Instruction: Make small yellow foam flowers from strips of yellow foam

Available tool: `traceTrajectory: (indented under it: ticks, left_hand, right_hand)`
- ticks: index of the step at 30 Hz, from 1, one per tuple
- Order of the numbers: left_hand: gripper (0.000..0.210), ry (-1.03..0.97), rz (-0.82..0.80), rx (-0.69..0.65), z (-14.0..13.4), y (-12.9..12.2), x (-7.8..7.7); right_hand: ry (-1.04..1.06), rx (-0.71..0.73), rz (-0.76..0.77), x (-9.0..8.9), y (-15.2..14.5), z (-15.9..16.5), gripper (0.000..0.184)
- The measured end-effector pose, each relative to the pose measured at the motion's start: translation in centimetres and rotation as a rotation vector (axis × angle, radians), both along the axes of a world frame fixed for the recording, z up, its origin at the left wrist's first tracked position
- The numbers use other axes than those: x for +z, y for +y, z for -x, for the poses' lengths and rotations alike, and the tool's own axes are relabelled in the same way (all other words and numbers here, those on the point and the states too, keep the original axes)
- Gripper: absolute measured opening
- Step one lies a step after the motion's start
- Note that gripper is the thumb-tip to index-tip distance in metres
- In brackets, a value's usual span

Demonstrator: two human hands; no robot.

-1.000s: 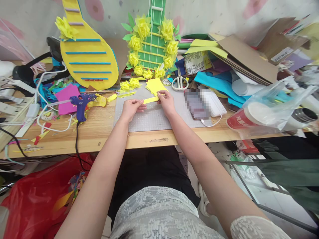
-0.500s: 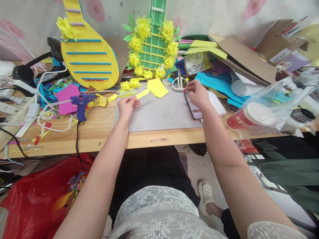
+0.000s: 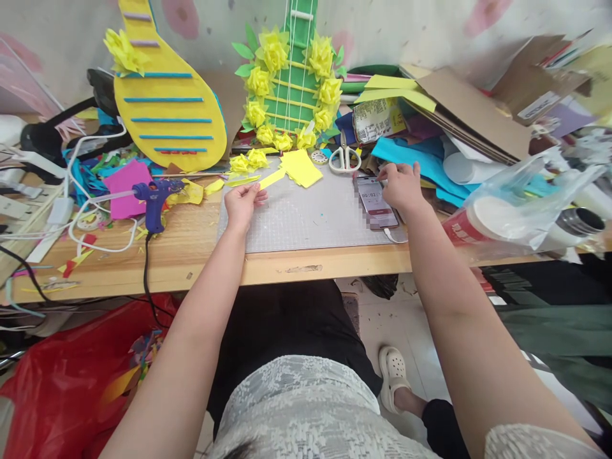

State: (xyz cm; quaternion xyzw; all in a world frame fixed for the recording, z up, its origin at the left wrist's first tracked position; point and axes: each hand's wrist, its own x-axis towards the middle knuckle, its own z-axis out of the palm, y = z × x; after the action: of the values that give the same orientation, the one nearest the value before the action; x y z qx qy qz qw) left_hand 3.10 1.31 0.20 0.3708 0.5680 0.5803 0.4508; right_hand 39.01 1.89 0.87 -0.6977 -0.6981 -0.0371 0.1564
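My left hand is closed, pinching one end of a narrow yellow paper strip just above the grey cutting mat. The strip's far end meets a small stack of yellow paper squares. On the right, my right hand hovers at the upper right edge of a phone with a lit screen. Its fingers are bent and somewhat apart, and nothing shows in them. Whether a fingertip touches the phone I cannot tell. White-handled scissors lie behind the phone.
A green instrument-shaped craft with yellow paper flowers and a yellow one stand at the back. A purple glue gun with its cord is left. Cardboard, blue paper and a bagged cup crowd the right.
My right hand has moved right, from over the phone's top to its right edge, uncovering more of the screen and the charging cable. My left hand still pinches the strip.
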Motion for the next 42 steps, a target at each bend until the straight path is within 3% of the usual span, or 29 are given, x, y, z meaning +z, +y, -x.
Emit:
traceTrajectory:
  ticks: [7, 14, 24, 42]
  left_hand:
    - [0.009, -0.003, -0.004, 0.008, 0.0, 0.1, 0.0]
    - [0.008, -0.005, -0.014, 0.047, 0.0, 0.1, -0.1]
    - [0.009, -0.019, -0.016, 0.047, 0.0, -0.1, -0.1]
    - [0.01, -0.012, -0.048, 0.066, 0.1, 0.1, -0.3]
  right_hand:
    - [0.005, -0.01, 0.033, 0.6, -0.2, 0.4, 0.038]
    - [0.123, 0.007, -0.041, 1.5, -1.0, 1.7, 0.037]
    - [0.249, 0.039, -0.018, 2.8, -2.5, 3.4, 0.036]
    - [0.332, 0.17, 0.375, 5.6, -6.6, 1.3, 0.037]
